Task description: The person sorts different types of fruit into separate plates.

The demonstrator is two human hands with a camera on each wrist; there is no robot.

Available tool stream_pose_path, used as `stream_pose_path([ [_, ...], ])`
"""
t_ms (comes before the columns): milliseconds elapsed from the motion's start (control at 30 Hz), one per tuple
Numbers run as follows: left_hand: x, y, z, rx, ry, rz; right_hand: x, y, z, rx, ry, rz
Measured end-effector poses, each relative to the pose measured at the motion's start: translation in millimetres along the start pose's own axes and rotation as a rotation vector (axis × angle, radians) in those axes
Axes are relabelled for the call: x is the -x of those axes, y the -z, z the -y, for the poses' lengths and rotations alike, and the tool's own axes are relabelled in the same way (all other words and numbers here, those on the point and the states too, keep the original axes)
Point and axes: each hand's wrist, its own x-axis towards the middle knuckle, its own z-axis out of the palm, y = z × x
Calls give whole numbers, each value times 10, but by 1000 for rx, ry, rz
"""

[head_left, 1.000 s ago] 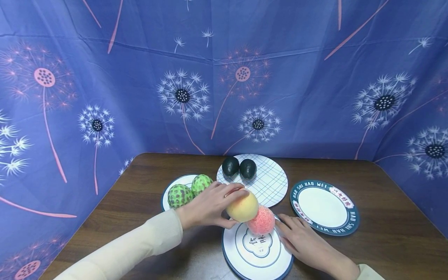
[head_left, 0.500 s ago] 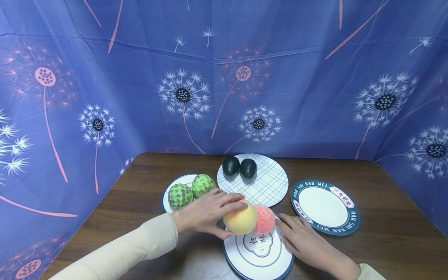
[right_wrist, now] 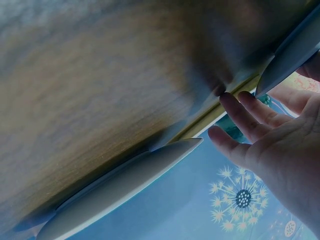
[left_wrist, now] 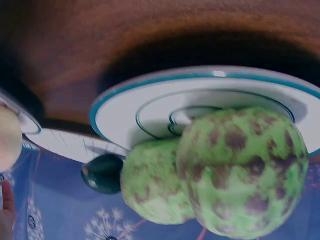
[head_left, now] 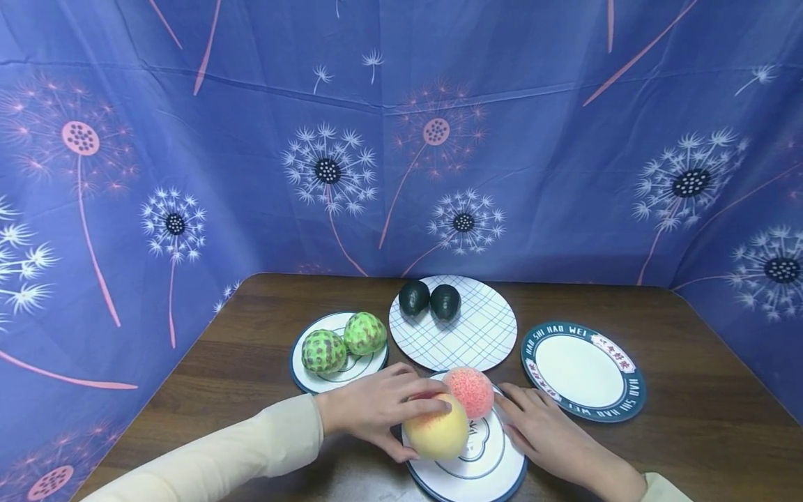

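Note:
My left hand (head_left: pixel 385 408) grips a yellow peach (head_left: pixel 439 432) with a reddish blush, low over the left part of a white plate (head_left: pixel 461 481) with a blue rim. Only a slice of the peach (left_wrist: pixel 7 140) shows at the left edge of the left wrist view. On the plate's far side sits a pink, rough-surfaced round fruit (head_left: pixel 472 392), just behind the peach. At the plate's right rim rests my right hand (head_left: pixel 552 436), its fingers loosely extended. The right wrist view shows these fingers (right_wrist: pixel 242 115) along the plate's edge.
Two green, dark-spotted fruits (head_left: pixel 323 351) lie on a small plate (head_left: pixel 300 366) at left. Behind, two avocados (head_left: pixel 445 302) share a checked plate (head_left: pixel 486 328). A green-rimmed plate (head_left: pixel 633 394) stands at right on the wooden table (head_left: pixel 709 418). Patterned blue cloth (head_left: pixel 533 174) hangs behind.
My left hand has brought the peach down and toward me, from beside the pink fruit to the plate's nearer left part. My right hand has stayed at the rim.

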Motion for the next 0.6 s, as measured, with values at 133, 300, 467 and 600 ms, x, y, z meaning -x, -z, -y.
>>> stream_pose_path([
  [133, -18, -36, -47, 9, -37, 44, -9, 0, 0, 4, -6, 12],
  [300, -58, -87, -87, 69, -58, 76, 4, -8, -9, 2, 13, 2],
  [467, -94, -134, -103, 56, -84, 105, 7, -10, -11, -4, 18, -6],
  [600, -119, -137, -105, 21, -88, 124, -2, -6, -8, -6, 2, 7],
])
